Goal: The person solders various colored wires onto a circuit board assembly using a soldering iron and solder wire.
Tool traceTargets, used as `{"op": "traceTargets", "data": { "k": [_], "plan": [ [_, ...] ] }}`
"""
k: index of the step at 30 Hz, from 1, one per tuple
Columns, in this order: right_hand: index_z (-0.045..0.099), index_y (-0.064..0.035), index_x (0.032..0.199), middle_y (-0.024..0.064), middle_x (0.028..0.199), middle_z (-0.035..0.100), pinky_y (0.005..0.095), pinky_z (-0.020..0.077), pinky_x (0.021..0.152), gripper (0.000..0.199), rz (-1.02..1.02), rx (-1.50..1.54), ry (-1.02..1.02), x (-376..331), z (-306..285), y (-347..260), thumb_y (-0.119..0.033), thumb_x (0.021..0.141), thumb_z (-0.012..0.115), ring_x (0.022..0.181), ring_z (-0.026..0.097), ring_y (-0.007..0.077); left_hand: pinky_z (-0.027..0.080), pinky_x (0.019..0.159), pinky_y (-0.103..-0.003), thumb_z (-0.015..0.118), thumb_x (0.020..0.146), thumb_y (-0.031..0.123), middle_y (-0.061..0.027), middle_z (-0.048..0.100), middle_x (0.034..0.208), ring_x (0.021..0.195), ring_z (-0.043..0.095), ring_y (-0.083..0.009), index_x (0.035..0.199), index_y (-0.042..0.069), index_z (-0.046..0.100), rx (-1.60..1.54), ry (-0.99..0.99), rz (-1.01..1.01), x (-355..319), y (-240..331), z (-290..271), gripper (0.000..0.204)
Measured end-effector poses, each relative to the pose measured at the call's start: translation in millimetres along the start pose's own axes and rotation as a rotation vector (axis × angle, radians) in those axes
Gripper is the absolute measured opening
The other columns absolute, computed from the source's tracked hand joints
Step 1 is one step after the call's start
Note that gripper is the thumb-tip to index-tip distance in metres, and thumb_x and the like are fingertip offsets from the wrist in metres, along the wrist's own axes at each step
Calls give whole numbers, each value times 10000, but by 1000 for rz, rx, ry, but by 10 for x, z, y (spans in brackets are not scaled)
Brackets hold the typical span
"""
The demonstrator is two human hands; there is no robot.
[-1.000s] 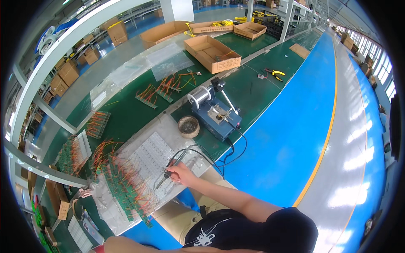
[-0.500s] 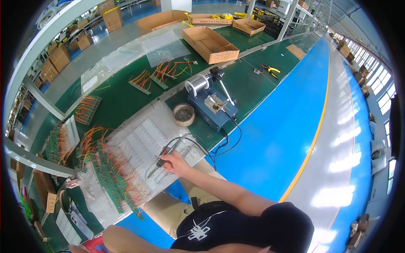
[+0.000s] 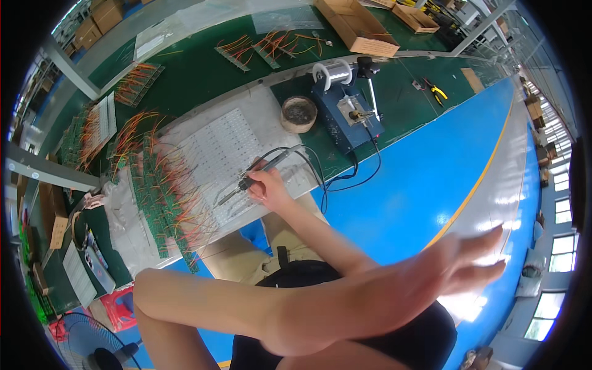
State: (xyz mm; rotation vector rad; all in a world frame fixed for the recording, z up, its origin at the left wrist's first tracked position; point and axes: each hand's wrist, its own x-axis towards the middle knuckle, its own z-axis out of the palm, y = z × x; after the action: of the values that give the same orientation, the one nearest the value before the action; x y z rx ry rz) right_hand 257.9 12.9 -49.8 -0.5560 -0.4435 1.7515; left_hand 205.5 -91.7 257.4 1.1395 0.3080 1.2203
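My right hand (image 3: pixel 266 187) is closed round a soldering iron (image 3: pixel 246 183), whose bent metal tip points down-left over a white perforated panel (image 3: pixel 216 139). A cable runs from the iron to a blue soldering unit (image 3: pixel 339 117) carrying a solder spool (image 3: pixel 333 74). Beside the panel, green circuit board strips (image 3: pixel 151 203) with red and orange wires lie in rows. My left forearm crosses in front of my body, and my left hand (image 3: pixel 453 262) is raised at the right, away from the table. Its fingers are slightly blurred but apart, with nothing seen in them.
A round pot (image 3: pixel 299 115) stands between panel and soldering unit. Yellow-handled pliers (image 3: pixel 436 92) lie at the far right of the table. More wired boards (image 3: pixel 233 57) and a cardboard tray (image 3: pixel 357 28) are farther back. A fan (image 3: pixel 86 342) and red stool (image 3: pixel 117 308) stand at lower left.
My left arm has swung up from the lower left across my body to the right. The view has shifted, while my right hand still holds the soldering iron over the panel.
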Motion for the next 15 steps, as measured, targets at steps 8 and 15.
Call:
{"op": "traceTargets", "data": {
  "k": [8,15],
  "plan": [
    [425,-71,833,-7,505,365,232,239,370,89,-18,-10,-29,19,66,48,-90,826,512,359,279,73,459,544,-295,458,877,200,-116,504,522,405,460,-238,825,-40,559,25,-75,-34,-18,-211,-31,265],
    [415,-76,824,-18,461,300,244,221,351,138,18,41,22,64,78,112,-97,829,552,330,265,76,450,525,-295,470,873,203,-116,509,532,411,464,-240,821,-33,563,19,-195,-12,54,-331,39,259]
  ]
}}
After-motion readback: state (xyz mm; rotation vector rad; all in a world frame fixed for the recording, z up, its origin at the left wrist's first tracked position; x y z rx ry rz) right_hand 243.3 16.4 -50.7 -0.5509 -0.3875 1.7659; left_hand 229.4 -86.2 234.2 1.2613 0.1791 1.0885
